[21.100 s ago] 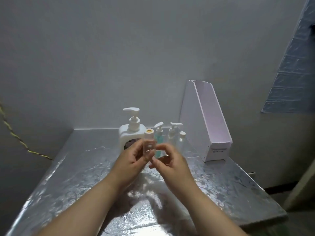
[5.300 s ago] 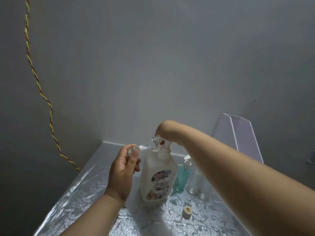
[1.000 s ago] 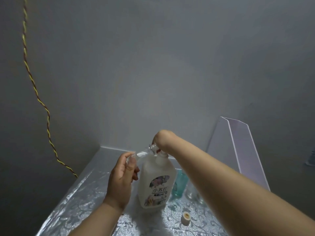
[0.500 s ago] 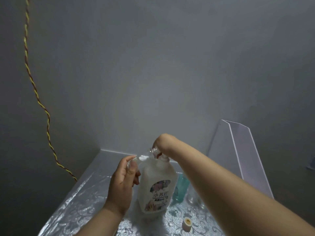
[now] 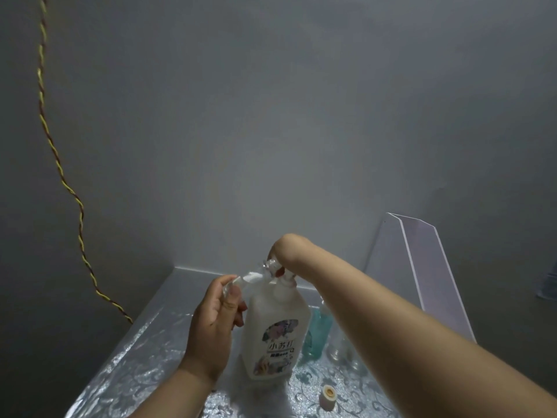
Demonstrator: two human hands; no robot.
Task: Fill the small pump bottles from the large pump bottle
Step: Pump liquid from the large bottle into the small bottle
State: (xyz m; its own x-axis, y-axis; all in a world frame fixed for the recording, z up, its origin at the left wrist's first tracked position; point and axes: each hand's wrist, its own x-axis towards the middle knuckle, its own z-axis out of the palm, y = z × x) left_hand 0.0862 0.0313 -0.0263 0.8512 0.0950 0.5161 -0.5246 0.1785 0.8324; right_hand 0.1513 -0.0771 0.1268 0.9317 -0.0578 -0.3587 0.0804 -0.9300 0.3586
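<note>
- Left hand (image 5: 211,324) is curled around a small clear bottle (image 5: 241,280), tipped nearly sideways, with its open mouth right up against the spout of the big bottle's pump.
- Right hand (image 5: 286,251) sits on top of that pump, wrist bent over. Fingers are hidden behind the wrist, so I can't tell if it's gripping or just pressing flat.
- Big white bottle (image 5: 275,333) stands upright on the table between the two arms. It has a flowery label with some print on it, and the left hand is just beside its shoulder.
- Tucked behind it on the right is a teal bottle (image 5: 318,333), and next to that a clear bottle (image 5: 342,345), mostly covered by the right forearm.
- Small cream cap (image 5: 328,396) lies loose on the table near the front, well apart from the bottles.
- Table (image 5: 135,357) has a shiny silver cover with a swirly pattern.
- White file holder (image 5: 422,267) stands at the back right against the grey wall.
- Twisted yellow and red cord (image 5: 60,176) hangs down the wall on the left.
</note>
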